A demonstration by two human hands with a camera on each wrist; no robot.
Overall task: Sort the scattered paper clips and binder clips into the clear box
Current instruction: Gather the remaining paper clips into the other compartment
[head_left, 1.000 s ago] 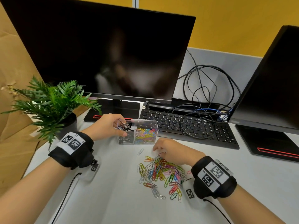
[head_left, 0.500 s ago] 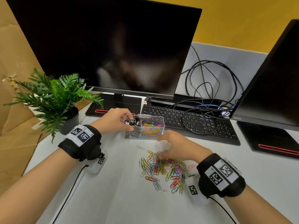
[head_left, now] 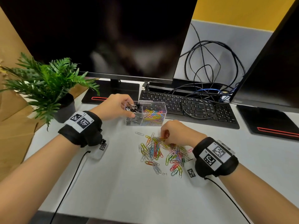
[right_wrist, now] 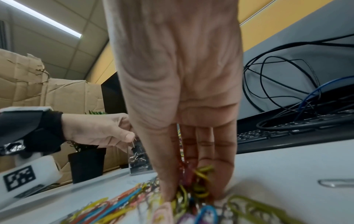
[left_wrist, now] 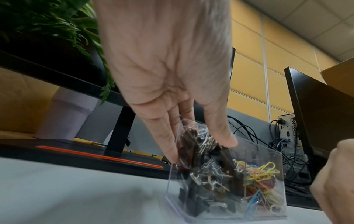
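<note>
Head view: left hand (head_left: 115, 105) curled at the left end of the clear box (head_left: 159, 105), fingers among the binder clips (head_left: 133, 107); right hand (head_left: 175, 132) bunched over the loose paper clips (head_left: 159, 151) on the desk (head_left: 123, 188), pinching a small cluster. Left wrist view: fingers (left_wrist: 220, 133) dipped into the binder-clip compartment, whether gripping a clip or only steadying, cannot tell; coloured clips already in the neighbouring compartment. Right wrist view: fingertips (right_wrist: 168, 186) closed round a yellow and red bundle. Likely mid-pickup; next, a lift clear of the tangle and a short carry to the right-hand compartment, without dragging strays.
</note>
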